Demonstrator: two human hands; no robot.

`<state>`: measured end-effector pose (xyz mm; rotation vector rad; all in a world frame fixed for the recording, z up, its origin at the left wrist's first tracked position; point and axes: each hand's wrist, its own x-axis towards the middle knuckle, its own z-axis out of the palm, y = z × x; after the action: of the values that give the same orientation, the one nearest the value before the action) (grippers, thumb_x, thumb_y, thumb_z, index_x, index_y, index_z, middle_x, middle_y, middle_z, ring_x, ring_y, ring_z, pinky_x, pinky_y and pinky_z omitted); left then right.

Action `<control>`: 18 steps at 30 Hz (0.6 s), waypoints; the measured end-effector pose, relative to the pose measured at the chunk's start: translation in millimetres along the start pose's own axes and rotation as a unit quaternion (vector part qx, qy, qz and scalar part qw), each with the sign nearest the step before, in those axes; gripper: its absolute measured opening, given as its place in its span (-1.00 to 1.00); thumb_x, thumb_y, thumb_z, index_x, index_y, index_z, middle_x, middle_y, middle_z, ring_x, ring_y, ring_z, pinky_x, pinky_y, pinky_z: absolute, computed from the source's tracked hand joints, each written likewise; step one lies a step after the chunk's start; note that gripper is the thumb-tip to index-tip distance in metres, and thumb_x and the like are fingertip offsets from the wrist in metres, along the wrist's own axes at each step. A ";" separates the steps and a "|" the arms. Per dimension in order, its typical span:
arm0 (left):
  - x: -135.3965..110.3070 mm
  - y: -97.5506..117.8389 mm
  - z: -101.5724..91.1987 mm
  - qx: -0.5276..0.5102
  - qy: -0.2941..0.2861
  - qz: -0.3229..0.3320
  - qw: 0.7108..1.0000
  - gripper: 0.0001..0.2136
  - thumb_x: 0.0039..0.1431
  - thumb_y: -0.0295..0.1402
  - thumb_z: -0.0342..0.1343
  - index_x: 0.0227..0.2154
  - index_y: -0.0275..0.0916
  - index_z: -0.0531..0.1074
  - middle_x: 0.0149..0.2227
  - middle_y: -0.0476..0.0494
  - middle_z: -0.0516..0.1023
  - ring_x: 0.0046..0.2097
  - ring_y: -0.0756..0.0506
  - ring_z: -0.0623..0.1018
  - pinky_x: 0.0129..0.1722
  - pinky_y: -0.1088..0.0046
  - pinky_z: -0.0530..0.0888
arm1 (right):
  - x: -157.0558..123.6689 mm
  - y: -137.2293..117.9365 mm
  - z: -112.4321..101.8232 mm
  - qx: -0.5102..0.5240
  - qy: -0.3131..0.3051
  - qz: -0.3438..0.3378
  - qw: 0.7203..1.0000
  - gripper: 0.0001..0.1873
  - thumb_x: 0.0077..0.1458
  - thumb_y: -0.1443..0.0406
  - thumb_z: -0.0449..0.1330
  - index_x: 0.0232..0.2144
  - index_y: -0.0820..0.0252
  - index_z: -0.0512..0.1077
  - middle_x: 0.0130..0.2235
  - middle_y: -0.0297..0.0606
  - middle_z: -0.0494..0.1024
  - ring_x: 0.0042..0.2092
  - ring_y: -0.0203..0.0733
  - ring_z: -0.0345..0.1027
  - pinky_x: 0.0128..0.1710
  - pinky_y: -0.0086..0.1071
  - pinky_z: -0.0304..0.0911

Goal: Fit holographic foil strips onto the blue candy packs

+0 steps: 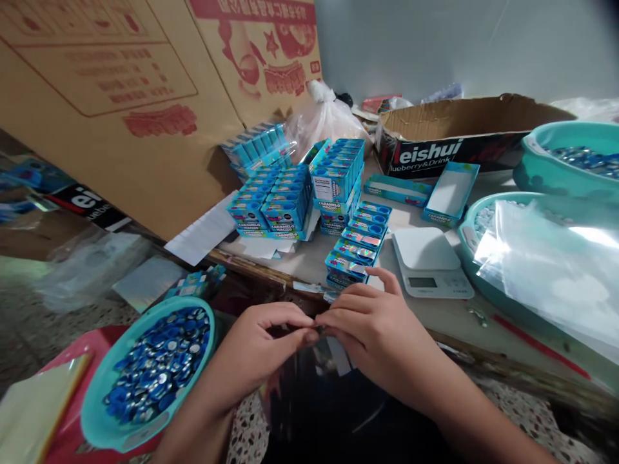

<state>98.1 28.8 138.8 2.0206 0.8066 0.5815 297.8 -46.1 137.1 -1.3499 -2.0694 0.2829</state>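
My left hand [275,338] and my right hand [370,322] meet at the fingertips, just off the front edge of the table. Both are closed in a pinch; whatever sits between the fingertips is too small and hidden to name. Below my right fingers hangs a pale, shiny, see-through patch [338,354], whose kind I cannot tell. Just beyond my right hand stands a row of blue candy boxes [360,241] with round cut-outs in their tops. The raised index finger of that hand is close to the nearest box.
Stacked blue cartons [285,200] stand behind. To the right are a white scale [428,258], an empty blue tray [452,190], a teal tub [467,222] under plastic bags and a Leishui carton [435,154]. A teal basin [89,412] of blue foil-wrapped pieces sits lower left.
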 end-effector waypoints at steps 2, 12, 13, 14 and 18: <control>-5.7 -2.7 -1.7 0.033 0.079 0.058 0.995 -0.96 0.11 -0.35 0.30 -0.36 -0.14 0.62 -0.38 -0.02 0.66 -0.33 -0.05 0.62 -0.34 0.53 0.54 | 3.3 -2.5 -0.8 0.005 0.006 -0.001 1.000 -0.79 0.30 0.42 0.10 -0.27 0.08 0.51 -0.36 -0.42 0.55 -0.22 -0.21 0.40 0.17 -0.09 -0.21; -22.9 1.0 -15.4 0.188 0.061 0.111 0.974 -0.84 0.30 -0.42 0.12 -0.16 -0.08 0.56 -0.27 0.03 0.54 -0.25 0.06 0.54 -0.25 0.62 0.46 | 14.1 -8.2 23.9 0.147 -0.006 0.050 0.988 -0.79 0.31 0.47 0.00 -0.31 0.19 0.38 -0.31 -0.39 0.52 -0.27 -0.28 0.30 -0.14 -0.28 -0.07; -23.6 0.5 -15.8 0.192 0.050 0.098 0.975 -0.85 0.32 -0.41 0.10 -0.17 -0.08 0.55 -0.27 0.04 0.53 -0.24 0.06 0.53 -0.23 0.61 0.45 | 14.2 -8.0 27.5 0.157 -0.007 0.061 0.986 -0.79 0.31 0.48 0.00 -0.32 0.19 0.38 -0.32 -0.40 0.51 -0.27 -0.28 0.30 -0.14 -0.29 -0.07; -24.2 -0.6 -15.5 0.195 0.038 0.087 0.976 -0.86 0.33 -0.40 0.08 -0.20 -0.09 0.54 -0.27 0.04 0.51 -0.23 0.06 0.52 -0.23 0.60 0.44 | 14.2 -7.7 30.8 0.162 -0.008 0.068 0.984 -0.79 0.30 0.48 0.00 -0.32 0.19 0.38 -0.32 -0.40 0.50 -0.27 -0.28 0.29 -0.14 -0.28 -0.08; -24.8 -8.5 -8.7 0.228 0.021 0.065 0.971 -0.79 0.39 -0.38 -0.05 -0.33 -0.18 0.46 -0.33 -0.01 0.45 -0.29 0.02 0.47 -0.31 0.54 0.39 | 14.4 -4.1 38.4 0.162 -0.007 0.071 0.984 -0.79 0.25 0.51 0.02 -0.34 0.19 0.38 -0.34 -0.39 0.48 -0.28 -0.27 0.28 -0.15 -0.26 -0.09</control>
<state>72.7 19.1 133.7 2.5025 0.8992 0.5505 267.3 -29.1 115.3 -1.2954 -1.8424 0.6634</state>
